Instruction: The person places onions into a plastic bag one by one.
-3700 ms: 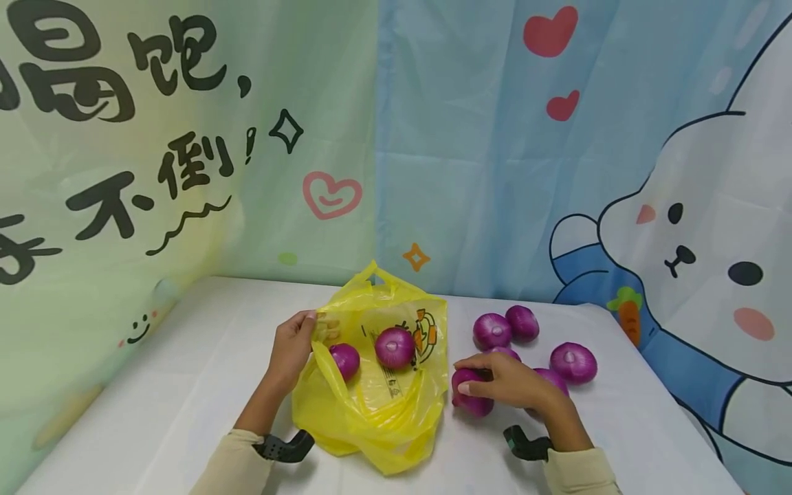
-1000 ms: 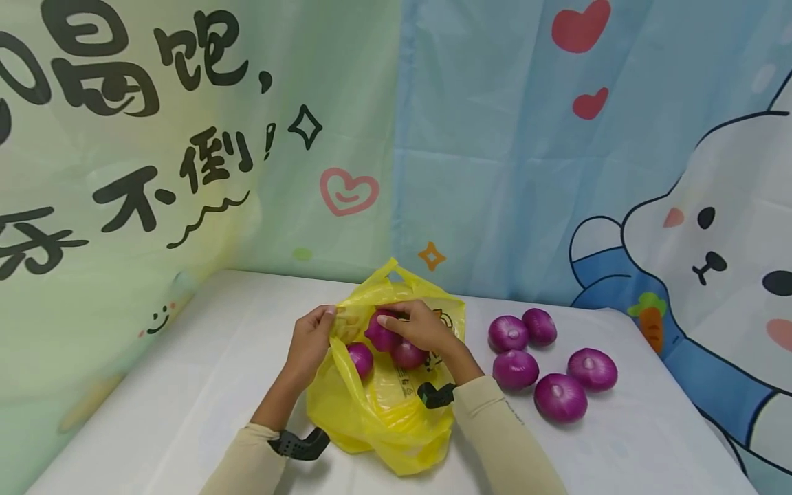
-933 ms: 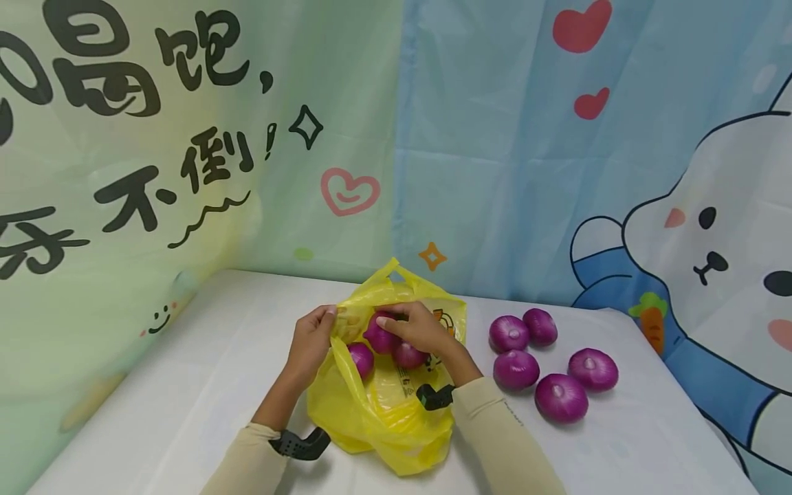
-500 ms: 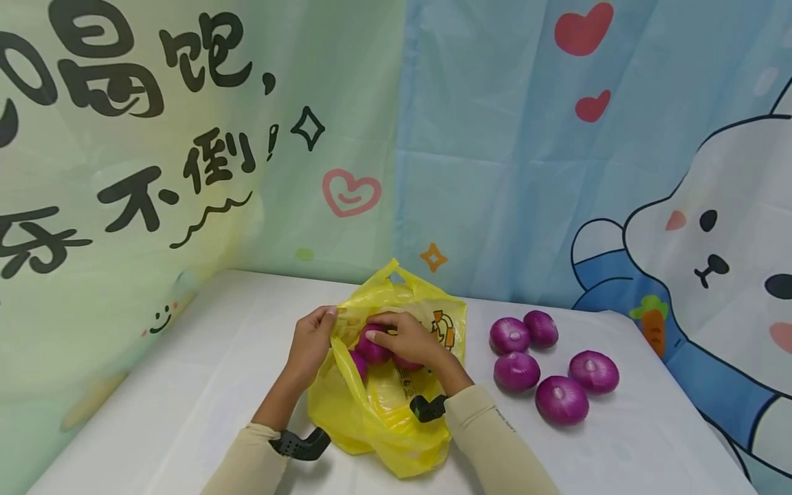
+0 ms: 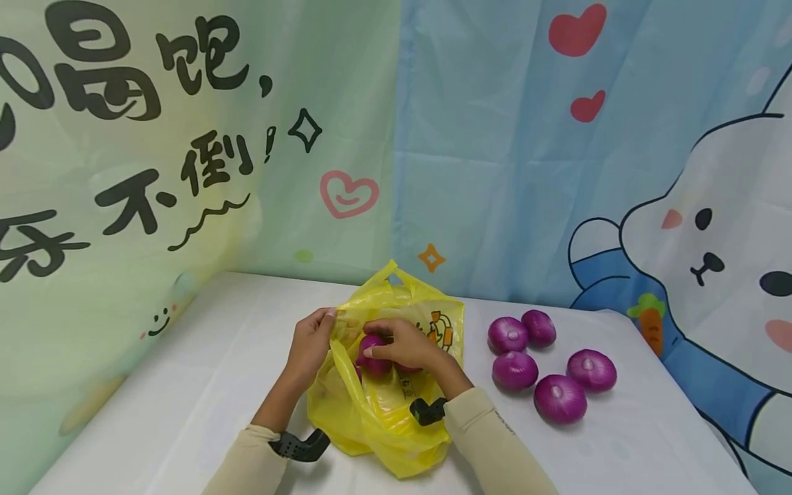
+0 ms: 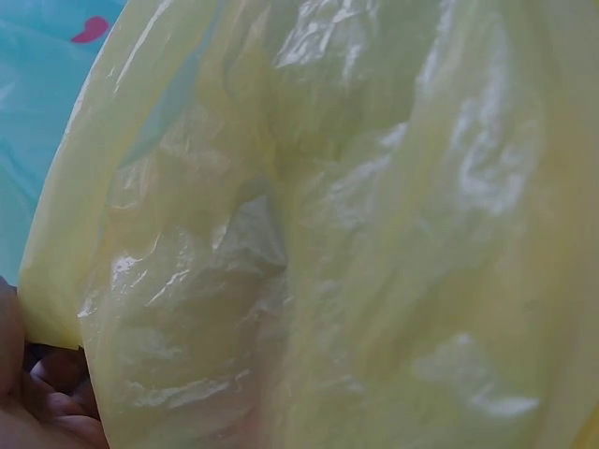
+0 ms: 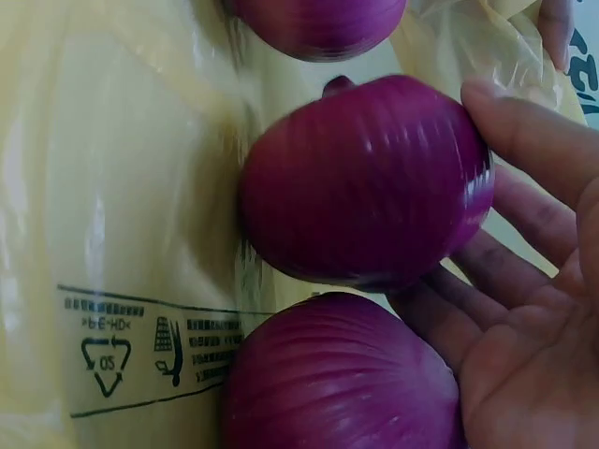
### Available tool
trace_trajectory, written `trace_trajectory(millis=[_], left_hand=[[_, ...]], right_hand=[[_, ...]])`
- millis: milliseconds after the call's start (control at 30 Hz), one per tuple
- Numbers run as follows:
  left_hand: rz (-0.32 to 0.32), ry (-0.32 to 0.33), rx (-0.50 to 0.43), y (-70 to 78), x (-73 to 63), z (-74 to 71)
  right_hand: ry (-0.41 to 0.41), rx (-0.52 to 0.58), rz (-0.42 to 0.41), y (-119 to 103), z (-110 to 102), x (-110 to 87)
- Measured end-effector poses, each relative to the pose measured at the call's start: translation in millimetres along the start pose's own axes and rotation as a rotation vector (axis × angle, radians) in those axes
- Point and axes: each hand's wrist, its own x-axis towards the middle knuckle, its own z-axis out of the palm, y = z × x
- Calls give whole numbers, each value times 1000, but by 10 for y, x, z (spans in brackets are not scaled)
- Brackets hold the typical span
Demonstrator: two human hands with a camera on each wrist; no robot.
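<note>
A yellow plastic bag (image 5: 346, 419) lies with its mouth spread in the head view. At the left of that mouth my left hand (image 5: 307, 347) pinches the rim between thumb and fingers; its wrist view is mostly filled by the see-through plastic (image 6: 374, 253). Inside the mouth, my right hand (image 5: 405, 347) holds a red onion (image 7: 365, 182), thumb on one side and fingers on the other. Close on either side of it in the bag are a second onion (image 7: 346, 383) and a third (image 7: 323, 19), both largely hidden by my hand in the head view.
Several more red onions (image 5: 559, 400) sit in a loose group on the white tablecloth (image 5: 185, 385), right of the bag. Behind the table hangs a printed cloth (image 5: 482, 206) with a cartoon rabbit and hearts. Each wrist wears a black camera mount (image 5: 302, 445).
My right hand has carried an onion from the table into the bag and, lately, lowered it a little deeper and leftward. My left hand keeps its pinch on the rim.
</note>
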Motion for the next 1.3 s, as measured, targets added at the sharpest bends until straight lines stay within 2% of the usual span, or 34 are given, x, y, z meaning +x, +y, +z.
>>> trace_trajectory(millis=[233, 367, 600, 767, 1133, 1300], left_hand=[[3, 10, -5, -15, -6, 2], [0, 10, -4, -14, -11, 4], [-14, 4, 3, -26, -2, 10], [-4, 9, 3, -23, 15, 3], [12, 5, -2, -22, 15, -16], [5, 7, -6, -12, 11, -18]], right_hand=[[24, 22, 7, 20, -7, -26], [44, 54, -15, 42, -6, -55], [145, 168, -76, 123, -17, -144], [159, 205, -114, 130, -41, -208], [158, 148, -131, 74, -122, -395], [152, 169, -143, 60, -156, -488]])
